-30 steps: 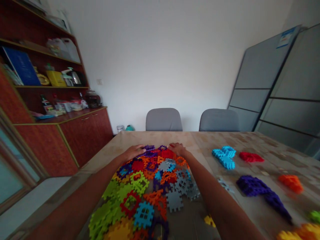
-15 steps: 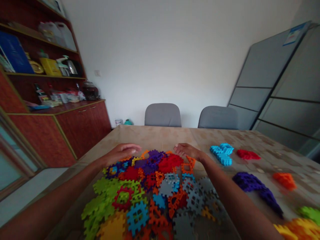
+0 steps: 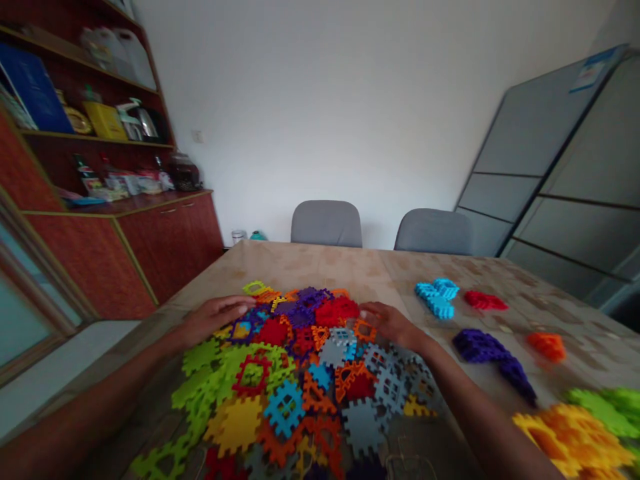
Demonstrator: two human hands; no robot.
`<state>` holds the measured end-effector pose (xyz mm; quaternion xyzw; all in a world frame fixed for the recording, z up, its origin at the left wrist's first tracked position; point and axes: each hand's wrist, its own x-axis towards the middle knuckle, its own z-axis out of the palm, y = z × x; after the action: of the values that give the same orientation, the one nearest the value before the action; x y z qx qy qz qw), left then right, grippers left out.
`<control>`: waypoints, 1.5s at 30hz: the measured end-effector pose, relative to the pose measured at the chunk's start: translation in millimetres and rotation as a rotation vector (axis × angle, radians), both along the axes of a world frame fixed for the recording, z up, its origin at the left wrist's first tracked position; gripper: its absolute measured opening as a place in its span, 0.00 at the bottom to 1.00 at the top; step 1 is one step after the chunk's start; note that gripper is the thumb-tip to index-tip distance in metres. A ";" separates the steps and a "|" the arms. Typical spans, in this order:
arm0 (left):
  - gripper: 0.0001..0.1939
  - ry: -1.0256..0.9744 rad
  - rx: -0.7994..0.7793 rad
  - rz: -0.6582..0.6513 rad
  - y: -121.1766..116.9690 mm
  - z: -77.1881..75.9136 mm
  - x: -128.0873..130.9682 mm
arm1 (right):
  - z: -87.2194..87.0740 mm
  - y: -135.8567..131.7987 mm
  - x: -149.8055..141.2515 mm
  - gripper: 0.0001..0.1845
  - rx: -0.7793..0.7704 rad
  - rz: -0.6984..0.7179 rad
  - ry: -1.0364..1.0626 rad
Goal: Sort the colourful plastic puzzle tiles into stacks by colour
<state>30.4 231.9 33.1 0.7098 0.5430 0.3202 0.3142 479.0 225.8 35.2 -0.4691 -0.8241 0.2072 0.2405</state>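
Observation:
A heap of toothed, interlocking plastic building pieces in many colours lies on the table before me. My left hand [image 3: 217,318] is at the heap's far left edge, fingers stretched out beside purple and blue pieces [image 3: 250,325]. My right hand [image 3: 393,325] rests at the far right edge, its fingers slightly bent and close to an orange frame piece [image 3: 365,330] and red pieces [image 3: 337,311]. Neither hand holds anything that I can see. Nearer me lie green pieces [image 3: 220,373], a yellow piece [image 3: 235,423], a blue square piece [image 3: 285,408] and grey pieces [image 3: 363,425].
Sorted piles lie to the right on the table [image 3: 370,270]: light blue [image 3: 437,298], red [image 3: 485,300], purple [image 3: 493,360], orange [image 3: 547,347], yellow [image 3: 570,437] and green [image 3: 607,410]. Two grey chairs [image 3: 326,223] stand beyond. A wooden cabinet [image 3: 170,250] is at left.
Both hands have moved outward and down onto the sides of the heap, farther apart than before. The view has tilted down slightly, showing more of the near pieces.

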 end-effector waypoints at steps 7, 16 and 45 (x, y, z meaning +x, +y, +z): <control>0.21 0.064 0.076 0.190 37.6 -7.4 -3.3 | 0.5 -22.7 34.5 0.24 0.028 -0.294 -0.082; 0.25 0.070 0.010 0.062 35.5 -7.0 13.8 | -40.6 -85.4 35.5 0.24 0.122 -0.559 -0.135; 0.18 0.299 0.386 -0.397 -163.3 24.1 131.8 | -6.0 -173.7 0.4 0.35 0.189 -0.118 -0.150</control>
<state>162.2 68.6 57.3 0.8877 0.3634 0.2419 0.1463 479.4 52.1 29.2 -0.5061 -0.8267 0.0788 0.2331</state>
